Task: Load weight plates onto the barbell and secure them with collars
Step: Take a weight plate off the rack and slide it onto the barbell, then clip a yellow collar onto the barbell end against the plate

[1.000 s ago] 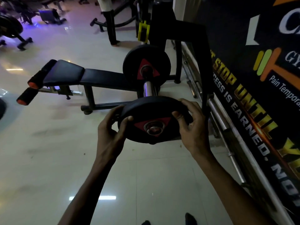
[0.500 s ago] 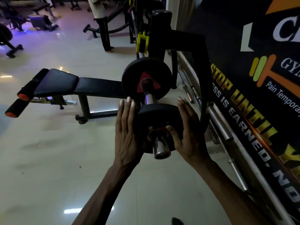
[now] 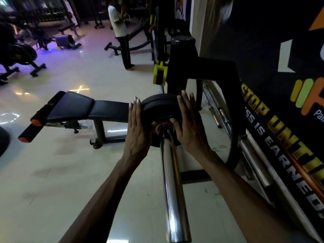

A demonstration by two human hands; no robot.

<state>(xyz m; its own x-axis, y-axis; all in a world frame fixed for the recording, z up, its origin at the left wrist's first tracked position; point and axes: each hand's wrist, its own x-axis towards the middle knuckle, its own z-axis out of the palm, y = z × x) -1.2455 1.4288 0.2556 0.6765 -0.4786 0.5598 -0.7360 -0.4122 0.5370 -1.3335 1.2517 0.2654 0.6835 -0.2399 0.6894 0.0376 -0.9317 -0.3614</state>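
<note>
Wall banner at the right edge reads "STOP UNTIL", the rest is cut off. Mid-frame, the black weight plate [image 3: 158,109] sits on the chrome barbell sleeve [image 3: 172,186] against another plate. Left hand [image 3: 137,130] and right hand [image 3: 190,125] press flat on it, fingers straight, one each side.

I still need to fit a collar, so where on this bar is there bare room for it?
The chrome sleeve is bare from the near plate to its end. At the plate it is crowded: left hand and right hand press flat beside the hub.
</note>
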